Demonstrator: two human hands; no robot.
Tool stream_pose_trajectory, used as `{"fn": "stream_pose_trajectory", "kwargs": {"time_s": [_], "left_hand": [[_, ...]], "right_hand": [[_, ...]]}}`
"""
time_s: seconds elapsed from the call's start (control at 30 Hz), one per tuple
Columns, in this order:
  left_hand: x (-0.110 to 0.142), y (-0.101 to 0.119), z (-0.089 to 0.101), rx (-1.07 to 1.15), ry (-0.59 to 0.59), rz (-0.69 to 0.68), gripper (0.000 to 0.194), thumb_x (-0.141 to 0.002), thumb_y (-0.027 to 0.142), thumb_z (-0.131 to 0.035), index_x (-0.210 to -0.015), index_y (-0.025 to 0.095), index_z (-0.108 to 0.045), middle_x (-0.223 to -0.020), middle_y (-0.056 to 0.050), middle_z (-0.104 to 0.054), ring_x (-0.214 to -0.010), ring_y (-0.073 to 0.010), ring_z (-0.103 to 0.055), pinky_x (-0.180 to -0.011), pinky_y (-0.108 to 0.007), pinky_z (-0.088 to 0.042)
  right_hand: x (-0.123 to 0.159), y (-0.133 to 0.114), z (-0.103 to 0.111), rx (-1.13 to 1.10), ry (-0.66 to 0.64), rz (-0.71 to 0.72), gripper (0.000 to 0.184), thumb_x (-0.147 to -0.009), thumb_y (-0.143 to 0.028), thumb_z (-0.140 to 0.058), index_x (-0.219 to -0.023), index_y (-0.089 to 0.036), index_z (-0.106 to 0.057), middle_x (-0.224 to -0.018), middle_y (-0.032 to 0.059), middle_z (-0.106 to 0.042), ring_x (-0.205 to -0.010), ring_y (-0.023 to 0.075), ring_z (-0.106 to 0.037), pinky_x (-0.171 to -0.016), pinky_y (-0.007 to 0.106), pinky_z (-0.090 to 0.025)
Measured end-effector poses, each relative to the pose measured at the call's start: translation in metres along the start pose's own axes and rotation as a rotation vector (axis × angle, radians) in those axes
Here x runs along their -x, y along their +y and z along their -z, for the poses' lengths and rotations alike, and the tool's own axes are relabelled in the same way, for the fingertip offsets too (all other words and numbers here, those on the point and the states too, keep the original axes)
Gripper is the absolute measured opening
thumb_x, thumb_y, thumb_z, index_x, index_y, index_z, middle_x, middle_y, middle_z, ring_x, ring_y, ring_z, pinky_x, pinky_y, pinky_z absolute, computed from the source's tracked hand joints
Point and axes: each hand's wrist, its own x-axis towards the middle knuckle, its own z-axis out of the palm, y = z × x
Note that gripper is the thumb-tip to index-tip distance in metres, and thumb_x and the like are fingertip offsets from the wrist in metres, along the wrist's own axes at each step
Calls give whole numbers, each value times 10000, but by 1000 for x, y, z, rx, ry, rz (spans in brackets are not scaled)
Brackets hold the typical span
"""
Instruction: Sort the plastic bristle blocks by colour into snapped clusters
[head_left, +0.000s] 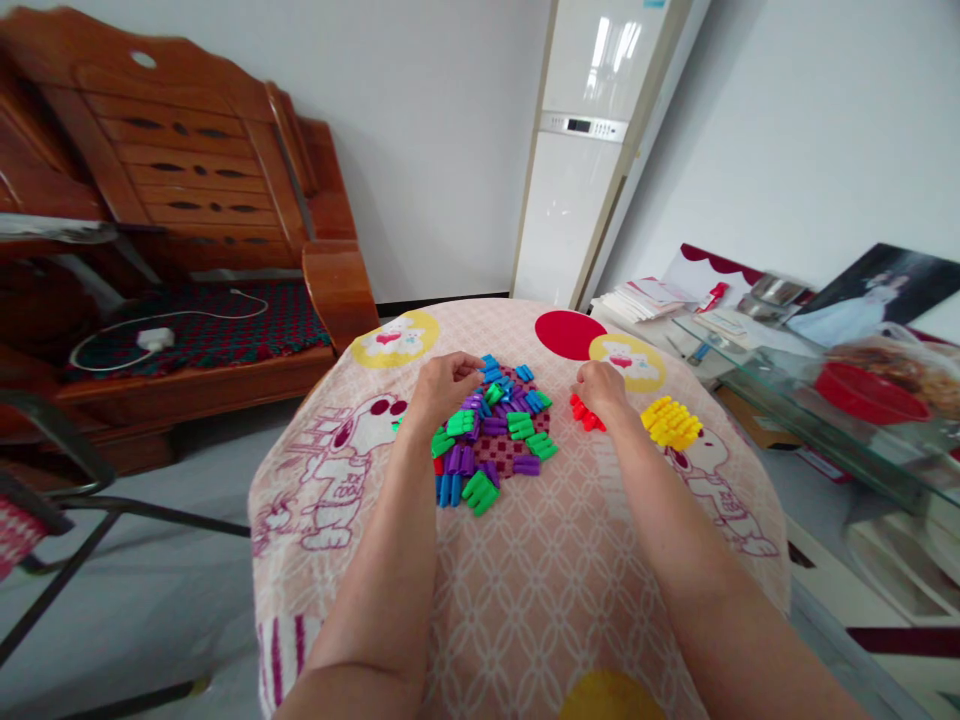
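A pile of small plastic blocks in blue, purple and green (459, 460) lies on the round, cloth-covered table (570, 570). At the left edge of the pile is my left hand (448, 388), its fingers bent and slightly apart beside the blue blocks (491, 370); I see nothing held in them. To the right, my right hand (600, 385) is closed just above a small cluster of red blocks (585, 413). Its fingertips are hidden, so what they hold does not show. Yellow blocks (671, 423) stand packed together right of my right wrist.
A carved wooden bench (180, 170) with a charger and cable is at the back left. A white floor-standing unit (570, 190) rises behind the table. On the right, a glass-topped cabinet (810, 410) bears papers, a red bowl (870, 392) and a photo. A metal chair frame (112, 500) stands left.
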Motion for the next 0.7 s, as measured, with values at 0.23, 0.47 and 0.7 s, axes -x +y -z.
{"fn": "stream_pose_trajectory", "kwargs": {"time_s": [0.23, 0.47, 0.7], "left_hand": [[-1, -10, 20, 141, 212, 46, 276, -691, 286, -651, -913, 131, -700, -712, -32, -693, -611, -143, -648, -604, -258, -542], [0, -8, 26, 204, 329, 85, 257, -684, 261, -628, -898, 129, -684, -681, -18, -676, -581, -119, -633, -579, -235, -542], [0, -8, 29, 228, 361, 97, 246, -697, 255, -625, -895, 124, -688, -674, -15, -677, -556, -105, -621, -567, -220, -538]], "right_hand": [[34, -46, 17, -29, 103, 149, 233, -920, -287, -570, -862, -181, -769, -878, 95, -761, -852, 208, -690, -721, 268, -434], [109, -141, -1, -129, -144, 750, 276, -958, -340, -539, -873, -188, -753, -897, 82, -734, -835, 193, -671, -721, 260, -447], [120, -187, -31, 49, -209, 911, 227, -932, -159, -504, -961, -100, -722, -962, 185, -721, -874, 263, -676, -689, 331, -506]]}}
